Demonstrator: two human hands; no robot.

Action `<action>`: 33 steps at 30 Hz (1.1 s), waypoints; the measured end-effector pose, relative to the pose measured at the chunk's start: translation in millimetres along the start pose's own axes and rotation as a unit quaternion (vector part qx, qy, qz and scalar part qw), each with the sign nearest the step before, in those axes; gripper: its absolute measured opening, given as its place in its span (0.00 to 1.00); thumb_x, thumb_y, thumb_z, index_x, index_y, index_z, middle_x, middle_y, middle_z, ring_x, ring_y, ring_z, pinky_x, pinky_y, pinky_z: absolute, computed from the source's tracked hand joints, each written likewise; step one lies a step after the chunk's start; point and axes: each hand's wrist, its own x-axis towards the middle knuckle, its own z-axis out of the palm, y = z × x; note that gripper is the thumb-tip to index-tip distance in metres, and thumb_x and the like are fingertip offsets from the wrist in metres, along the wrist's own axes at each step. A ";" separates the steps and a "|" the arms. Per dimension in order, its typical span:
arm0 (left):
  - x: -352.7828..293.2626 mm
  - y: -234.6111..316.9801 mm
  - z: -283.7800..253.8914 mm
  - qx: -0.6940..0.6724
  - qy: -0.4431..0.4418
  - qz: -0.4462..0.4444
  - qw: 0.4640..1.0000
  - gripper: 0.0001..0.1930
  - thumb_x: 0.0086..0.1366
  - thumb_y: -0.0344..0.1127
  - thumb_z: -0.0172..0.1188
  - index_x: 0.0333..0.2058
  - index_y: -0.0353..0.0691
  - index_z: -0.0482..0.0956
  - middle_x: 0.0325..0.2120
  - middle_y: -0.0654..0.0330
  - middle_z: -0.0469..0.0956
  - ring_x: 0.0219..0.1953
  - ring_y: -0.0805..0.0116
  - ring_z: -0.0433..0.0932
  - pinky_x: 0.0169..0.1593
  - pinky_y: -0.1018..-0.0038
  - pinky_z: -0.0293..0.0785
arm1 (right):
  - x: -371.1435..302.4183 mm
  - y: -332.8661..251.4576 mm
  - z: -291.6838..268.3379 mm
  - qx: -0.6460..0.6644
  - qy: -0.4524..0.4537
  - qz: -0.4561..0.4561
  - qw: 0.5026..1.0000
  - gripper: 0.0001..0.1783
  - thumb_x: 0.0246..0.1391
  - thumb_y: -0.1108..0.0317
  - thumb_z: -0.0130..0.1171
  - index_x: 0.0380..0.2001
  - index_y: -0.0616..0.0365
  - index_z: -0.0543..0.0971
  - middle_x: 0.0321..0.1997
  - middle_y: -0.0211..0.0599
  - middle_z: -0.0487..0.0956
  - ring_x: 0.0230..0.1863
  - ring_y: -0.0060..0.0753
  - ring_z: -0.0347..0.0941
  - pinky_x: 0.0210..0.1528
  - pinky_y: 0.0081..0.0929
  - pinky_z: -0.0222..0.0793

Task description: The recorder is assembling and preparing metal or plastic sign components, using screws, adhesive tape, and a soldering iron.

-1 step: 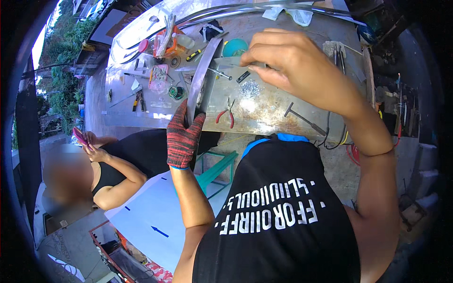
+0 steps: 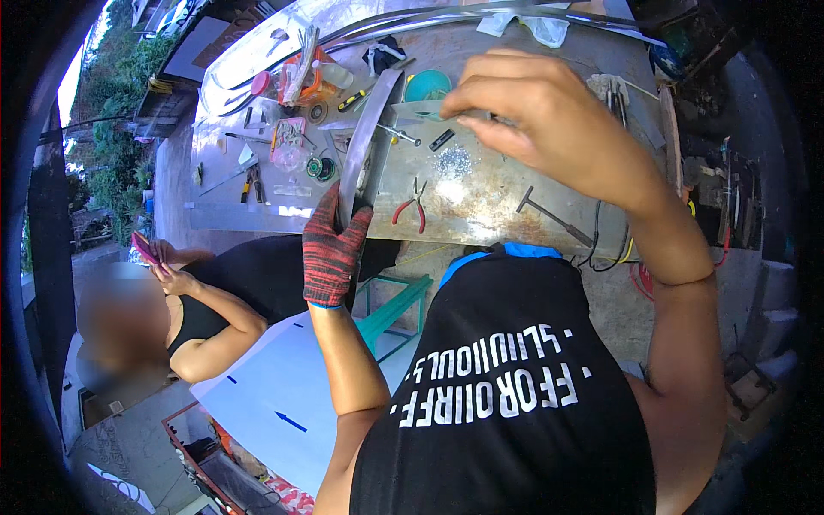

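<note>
My left hand (image 2: 333,256), in a red and black knit glove, is closed round the near end of a curved metal strip (image 2: 367,133). That strip rises from the glove over the table. Bare, my right hand (image 2: 536,116) hovers with thumb and fingers pinched together. Its fingertips meet a thin greyish strip (image 2: 416,111); whatever lies between them is too small to make out. Behind the fingertips is a teal bowl (image 2: 427,84). Below them lie a small black bar (image 2: 442,140) and a scatter of tiny silvery pieces (image 2: 455,161). A metal bolt-like rod (image 2: 400,135) sits beside the curved strip.
Red-handled pliers (image 2: 410,210) and a hammer (image 2: 554,216) lie near the table's front edge (image 2: 481,230). Farther left are a green spool (image 2: 321,167), yellow-black pliers (image 2: 251,183) and a utility knife (image 2: 352,100). A person (image 2: 215,300) with a phone is at my left.
My right hand has shifted very slightly to the right. The left hand and the curved strip are nearly unchanged.
</note>
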 end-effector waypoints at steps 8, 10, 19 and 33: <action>4.8 -4.4 -0.1 -0.021 -0.001 0.000 1.000 0.28 0.64 0.35 0.65 0.61 0.30 0.71 0.47 0.57 0.79 0.47 0.70 0.74 0.55 0.74 0.69 | -55.0 45.7 -36.8 -0.051 0.097 0.208 0.972 0.10 0.56 0.71 0.61 0.41 0.61 0.83 0.37 0.42 0.82 0.33 0.34 0.78 0.37 0.27 0.73; 6.7 -16.3 -3.5 -0.008 -0.010 0.014 1.000 0.28 0.65 0.34 0.64 0.61 0.31 0.70 0.47 0.59 0.79 0.45 0.72 0.74 0.52 0.75 0.70 | -88.0 91.4 -24.6 -0.089 0.121 0.314 0.937 0.12 0.56 0.68 0.62 0.42 0.61 0.83 0.38 0.44 0.83 0.35 0.39 0.80 0.39 0.31 0.74; 7.0 -27.5 2.7 0.009 0.006 -0.013 1.000 0.28 0.65 0.33 0.64 0.61 0.30 0.70 0.51 0.55 0.79 0.49 0.69 0.75 0.57 0.74 0.68 | -201.6 247.9 52.6 -0.171 0.112 0.420 0.884 0.10 0.54 0.69 0.62 0.39 0.59 0.83 0.41 0.48 0.82 0.43 0.54 0.79 0.46 0.45 0.74; 13.1 -36.2 6.9 -0.013 0.023 -0.055 0.998 0.29 0.66 0.32 0.63 0.63 0.29 0.68 0.49 0.59 0.78 0.46 0.72 0.74 0.53 0.76 0.69 | -224.9 321.2 86.1 -0.211 0.005 0.471 0.857 0.10 0.56 0.67 0.60 0.41 0.56 0.83 0.46 0.46 0.82 0.48 0.54 0.78 0.49 0.48 0.74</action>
